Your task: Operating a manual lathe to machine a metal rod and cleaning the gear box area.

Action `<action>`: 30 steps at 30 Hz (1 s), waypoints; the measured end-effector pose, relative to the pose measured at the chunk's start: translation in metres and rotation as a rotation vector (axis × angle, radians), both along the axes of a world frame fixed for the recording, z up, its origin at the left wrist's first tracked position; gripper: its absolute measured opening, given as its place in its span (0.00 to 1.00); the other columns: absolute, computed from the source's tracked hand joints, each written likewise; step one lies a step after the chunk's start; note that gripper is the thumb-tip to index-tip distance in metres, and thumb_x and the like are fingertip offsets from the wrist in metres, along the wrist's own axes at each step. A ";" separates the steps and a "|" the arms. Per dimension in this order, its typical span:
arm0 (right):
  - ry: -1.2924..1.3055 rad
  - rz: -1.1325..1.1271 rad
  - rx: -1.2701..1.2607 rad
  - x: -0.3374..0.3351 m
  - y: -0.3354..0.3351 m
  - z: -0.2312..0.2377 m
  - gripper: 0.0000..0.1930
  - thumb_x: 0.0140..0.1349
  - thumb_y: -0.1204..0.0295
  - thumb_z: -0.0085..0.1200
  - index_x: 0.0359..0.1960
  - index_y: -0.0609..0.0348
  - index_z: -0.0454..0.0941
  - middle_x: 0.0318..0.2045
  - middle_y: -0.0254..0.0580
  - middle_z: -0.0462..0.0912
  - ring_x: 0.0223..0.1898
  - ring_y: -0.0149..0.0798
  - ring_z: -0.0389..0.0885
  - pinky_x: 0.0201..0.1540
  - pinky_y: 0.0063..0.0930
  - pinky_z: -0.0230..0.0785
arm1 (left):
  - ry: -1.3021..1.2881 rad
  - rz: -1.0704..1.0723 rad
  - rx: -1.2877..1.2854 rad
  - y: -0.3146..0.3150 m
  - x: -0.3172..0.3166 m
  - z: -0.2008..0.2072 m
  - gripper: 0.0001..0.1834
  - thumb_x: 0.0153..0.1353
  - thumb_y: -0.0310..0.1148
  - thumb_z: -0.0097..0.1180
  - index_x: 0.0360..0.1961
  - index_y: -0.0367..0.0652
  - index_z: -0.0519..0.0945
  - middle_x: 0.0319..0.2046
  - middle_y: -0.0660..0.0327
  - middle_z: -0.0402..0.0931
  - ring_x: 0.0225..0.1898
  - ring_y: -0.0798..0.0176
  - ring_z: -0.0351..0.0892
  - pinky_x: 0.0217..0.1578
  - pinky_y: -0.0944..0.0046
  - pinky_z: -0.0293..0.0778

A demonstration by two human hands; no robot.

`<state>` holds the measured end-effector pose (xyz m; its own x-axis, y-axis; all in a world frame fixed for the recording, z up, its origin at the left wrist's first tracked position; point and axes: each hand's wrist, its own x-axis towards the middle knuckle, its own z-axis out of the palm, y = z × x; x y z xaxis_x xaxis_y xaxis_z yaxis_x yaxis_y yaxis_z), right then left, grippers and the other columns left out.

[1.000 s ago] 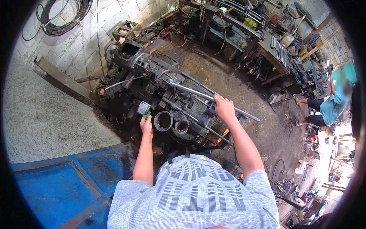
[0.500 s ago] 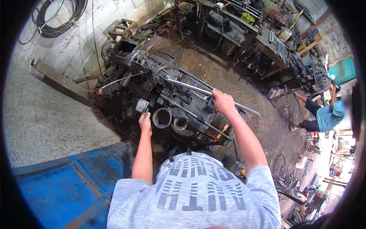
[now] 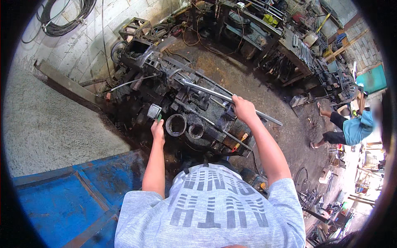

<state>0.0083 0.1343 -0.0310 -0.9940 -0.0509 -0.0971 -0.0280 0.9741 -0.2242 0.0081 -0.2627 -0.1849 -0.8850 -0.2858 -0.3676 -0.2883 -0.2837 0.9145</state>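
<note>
While our right hand (image 3: pixel 245 108) curls around a long metal rod (image 3: pixel 211 91), our left hand (image 3: pixel 157 130) holds a green grip (image 3: pixel 159 118) with a square block (image 3: pixel 154 111) at its far end. The rod is straight, smooth and silvery; it passes under the right palm, its shorter stretch sticking out to that hand's right and its longer stretch slanting away to the left, over a dark, grimy machine (image 3: pixel 202 104). We cannot tell whether its far end touches the machine. The block sits just beyond the left fingers, pale grey on its flat face and darker around the edge. Just right of the left hand we see a large ring (image 3: pixel 184 126) and a smaller ring (image 3: pixel 196 137), both dark inside. Nearer to us than the right hand lies a tool with a red and yellow handle (image 3: pixel 240 142). A blue panel (image 3: pixel 45 202) spreads to the near left of the left hand, and well to the right of the right hand we see another person (image 3: pixel 357 130) in a teal shirt.
</note>
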 end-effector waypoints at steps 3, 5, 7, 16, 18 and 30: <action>-0.001 -0.001 0.001 0.002 0.000 0.001 0.10 0.63 0.64 0.50 0.41 0.53 0.69 0.38 0.46 0.81 0.43 0.54 0.81 0.41 0.52 0.72 | -0.084 -0.053 0.061 -0.004 0.005 0.003 0.08 0.63 0.31 0.56 0.40 0.40 0.77 0.28 0.73 0.65 0.29 0.76 0.61 0.31 0.70 0.57; 0.003 -0.005 -0.012 0.003 0.000 0.001 0.10 0.63 0.64 0.50 0.41 0.53 0.69 0.38 0.46 0.81 0.43 0.54 0.81 0.41 0.52 0.72 | -0.053 -0.054 0.049 -0.003 0.005 0.004 0.08 0.63 0.31 0.56 0.40 0.39 0.77 0.28 0.72 0.65 0.29 0.76 0.61 0.31 0.70 0.57; -0.003 -0.008 0.009 0.003 0.001 -0.003 0.10 0.62 0.65 0.51 0.41 0.53 0.69 0.38 0.46 0.80 0.43 0.54 0.81 0.41 0.52 0.72 | -0.021 -0.055 0.038 0.001 0.004 0.004 0.08 0.63 0.31 0.56 0.40 0.39 0.77 0.28 0.72 0.66 0.29 0.75 0.61 0.31 0.70 0.57; 0.004 -0.038 0.010 0.005 0.000 -0.001 0.08 0.63 0.67 0.47 0.42 0.52 0.70 0.40 0.46 0.81 0.43 0.54 0.81 0.43 0.52 0.71 | -0.041 -0.070 0.002 -0.007 0.002 -0.009 0.14 0.62 0.31 0.56 0.47 0.36 0.77 0.37 0.66 0.73 0.40 0.71 0.69 0.43 0.69 0.63; 0.000 -0.037 0.018 0.004 -0.001 -0.002 0.08 0.63 0.67 0.47 0.42 0.52 0.70 0.40 0.46 0.81 0.43 0.53 0.81 0.43 0.52 0.71 | -0.096 -0.065 0.028 -0.011 0.003 -0.012 0.15 0.62 0.32 0.55 0.48 0.37 0.78 0.38 0.66 0.73 0.41 0.71 0.69 0.44 0.69 0.63; 0.024 -0.027 0.012 0.007 0.002 -0.003 0.12 0.61 0.69 0.49 0.46 0.53 0.69 0.40 0.48 0.80 0.42 0.56 0.80 0.42 0.51 0.72 | -0.165 -0.067 0.021 -0.015 0.006 -0.010 0.15 0.63 0.32 0.55 0.48 0.37 0.78 0.36 0.67 0.73 0.39 0.71 0.68 0.43 0.69 0.63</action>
